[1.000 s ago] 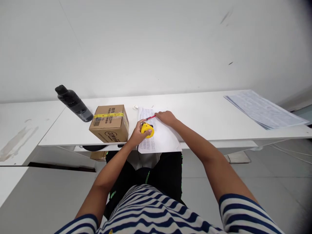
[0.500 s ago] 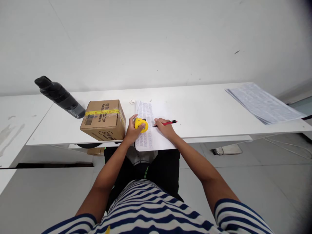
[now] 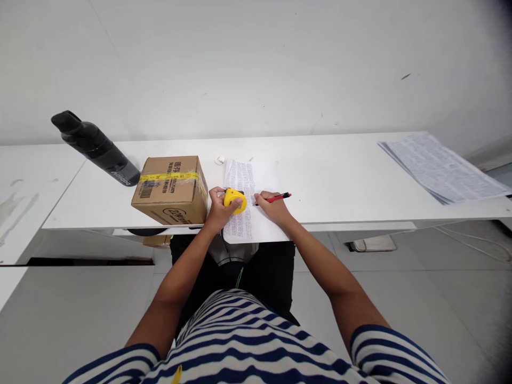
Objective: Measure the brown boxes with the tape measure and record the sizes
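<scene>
- Right hand pinches the red pen; whether its tip meets the paper, I can't tell.
- Left hand grips the yellow tape measure above the paper.
- Paper's left part is filled; its right looks bare.
- Carton: closed, taped.

The cardboard box reads "22"; lettering on the bottle seems too blurred.

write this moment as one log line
left hand: holds yellow tape measure | right hand: holds red pen, tip at paper | box: left of paper | black bottle: left of box
</scene>
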